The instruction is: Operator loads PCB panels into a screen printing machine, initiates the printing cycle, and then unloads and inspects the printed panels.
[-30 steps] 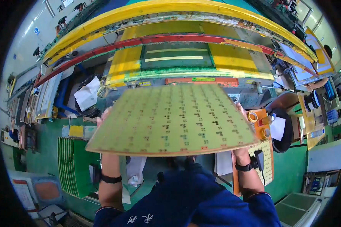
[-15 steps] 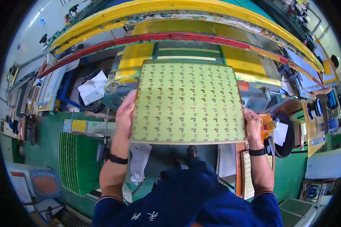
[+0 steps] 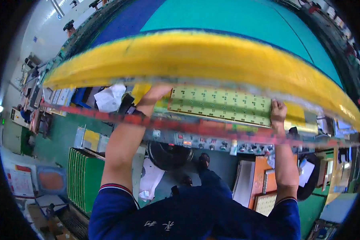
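Workshop, machine front: broad yellow band arching overhead, red bar running across below it, strip of buttons and knobs under that.

Item: green dotted panel, lying flat in the gap between band and bar, far edge tucked under the band.

My left hand: curled onto the panel's left edge, fingers hidden behind it. My right hand: closed around the right edge, thumb on top.

Step, as I judge it: feeding the panel into the machine. The next move calls for a level, even push from both sides.

Nearby: stack of green panels standing lower left; crumpled white papers; orange tray lower right.

Obstruction: the red bar crosses both my forearms and sits close beneath the panel.
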`<control>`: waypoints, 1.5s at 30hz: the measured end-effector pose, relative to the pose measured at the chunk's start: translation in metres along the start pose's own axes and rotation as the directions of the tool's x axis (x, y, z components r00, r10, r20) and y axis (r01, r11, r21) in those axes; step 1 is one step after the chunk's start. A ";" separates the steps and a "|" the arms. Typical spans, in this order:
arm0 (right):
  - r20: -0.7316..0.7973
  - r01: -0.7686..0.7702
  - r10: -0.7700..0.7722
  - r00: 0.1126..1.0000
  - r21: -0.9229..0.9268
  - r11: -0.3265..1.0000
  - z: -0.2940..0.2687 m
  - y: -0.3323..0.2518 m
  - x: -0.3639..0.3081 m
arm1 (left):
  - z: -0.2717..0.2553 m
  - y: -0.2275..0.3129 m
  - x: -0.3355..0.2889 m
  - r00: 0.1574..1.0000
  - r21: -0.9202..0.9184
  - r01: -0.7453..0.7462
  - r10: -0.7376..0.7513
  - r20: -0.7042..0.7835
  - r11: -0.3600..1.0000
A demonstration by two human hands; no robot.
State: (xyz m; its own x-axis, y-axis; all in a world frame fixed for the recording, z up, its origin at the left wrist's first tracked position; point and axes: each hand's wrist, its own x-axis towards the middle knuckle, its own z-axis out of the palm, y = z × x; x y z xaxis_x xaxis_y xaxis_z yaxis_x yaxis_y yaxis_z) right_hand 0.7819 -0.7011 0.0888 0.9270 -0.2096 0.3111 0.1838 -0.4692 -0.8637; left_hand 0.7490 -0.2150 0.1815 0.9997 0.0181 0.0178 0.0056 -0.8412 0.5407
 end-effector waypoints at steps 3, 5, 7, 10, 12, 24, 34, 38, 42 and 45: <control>0.024 0.003 -0.003 1.000 -0.003 1.000 0.035 0.011 0.022 | 0.008 -0.025 0.003 0.989 0.106 -0.106 0.116 -0.092 0.989; 0.028 -0.006 0.006 1.000 -0.007 1.000 0.045 0.019 0.029 | 0.019 -0.036 0.006 0.977 0.135 -0.155 0.172 -0.125 0.979; 0.027 -0.015 0.016 1.000 -0.023 1.000 0.047 0.026 0.036 | 0.032 -0.041 0.010 0.966 0.160 -0.193 0.216 -0.141 0.968; 0.014 -0.022 0.023 1.000 -0.044 0.999 0.047 0.032 0.044 | 0.044 -0.043 0.014 0.950 0.179 -0.238 0.267 -0.162 0.955; 0.022 -0.023 0.024 0.999 -0.045 0.999 0.050 0.032 0.043 | 0.046 -0.046 0.005 0.941 0.190 -0.251 0.285 -0.180 0.949; 0.015 -0.030 0.031 0.999 -0.083 0.996 0.053 0.030 0.039 | 0.056 -0.059 -0.014 0.918 0.219 -0.291 0.337 -0.210 0.931; 0.016 -0.031 0.032 0.999 -0.091 0.995 0.056 0.028 0.040 | 0.058 -0.073 -0.004 0.903 0.233 -0.309 0.362 -0.231 0.922; 0.015 -0.032 0.034 0.999 -0.099 0.995 0.055 0.030 0.040 | 0.060 -0.075 -0.006 0.902 0.232 -0.312 0.364 -0.231 0.921; 0.016 -0.032 0.034 0.999 -0.108 0.994 0.054 0.031 0.040 | 0.064 -0.077 -0.004 0.896 0.240 -0.321 0.376 -0.235 0.916; 0.020 -0.030 0.033 0.999 -0.111 0.993 0.053 0.031 0.040 | 0.068 -0.081 -0.004 0.897 0.232 -0.320 0.373 -0.239 0.919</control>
State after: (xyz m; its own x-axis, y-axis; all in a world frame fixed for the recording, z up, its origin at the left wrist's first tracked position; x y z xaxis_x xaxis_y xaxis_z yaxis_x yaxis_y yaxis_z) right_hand 0.8418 -0.6779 0.0535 0.9388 -0.2078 0.2746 0.1180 -0.5552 -0.8233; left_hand 0.7460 -0.1839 0.0807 0.8927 -0.1682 0.4180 -0.3088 -0.9040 0.2958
